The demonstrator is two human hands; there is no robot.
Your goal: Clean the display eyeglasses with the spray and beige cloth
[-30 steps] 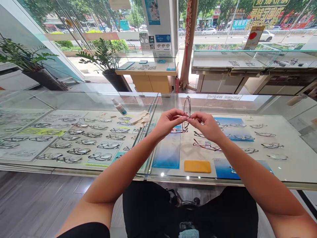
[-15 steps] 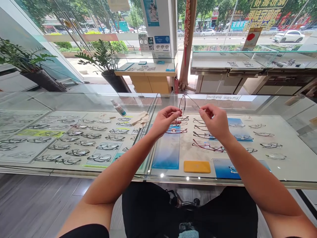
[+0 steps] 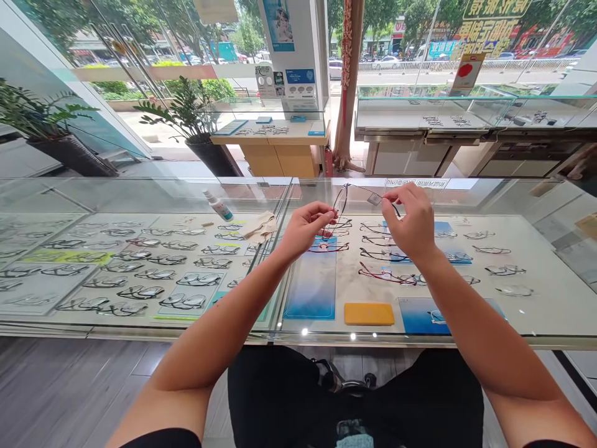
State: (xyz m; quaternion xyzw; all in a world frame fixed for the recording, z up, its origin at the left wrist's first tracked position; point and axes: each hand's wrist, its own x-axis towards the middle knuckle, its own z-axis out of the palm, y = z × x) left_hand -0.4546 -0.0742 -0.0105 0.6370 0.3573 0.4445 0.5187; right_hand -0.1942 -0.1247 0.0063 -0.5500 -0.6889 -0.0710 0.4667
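Above the glass counter I hold a pair of thin-framed eyeglasses (image 3: 341, 200). The fingers of my left hand (image 3: 308, 229) pinch the front by the rim, with the lenses seen nearly edge-on. My right hand (image 3: 410, 219) has its thumb and fingers closed on the long temple, whose dark curved tip shows near the thumb. A small clear tag (image 3: 374, 198) hangs at that temple, close to the right fingertips. Under the glass below both hands lie rows of other eyeglasses, among them a dark red pair (image 3: 385, 274).
On the left part of the glass counter (image 3: 308, 339) are a white spray bottle (image 3: 218, 205) and a beige cloth (image 3: 260, 228). A yellow case (image 3: 369, 314) lies nearer to me. Farther off stand potted plants (image 3: 205, 140) and another display case (image 3: 420, 115).
My right hand has moved slightly right and up along the temple. The temple tip and tag now show more clearly. My left hand keeps its pinch, and the view has shifted a little.
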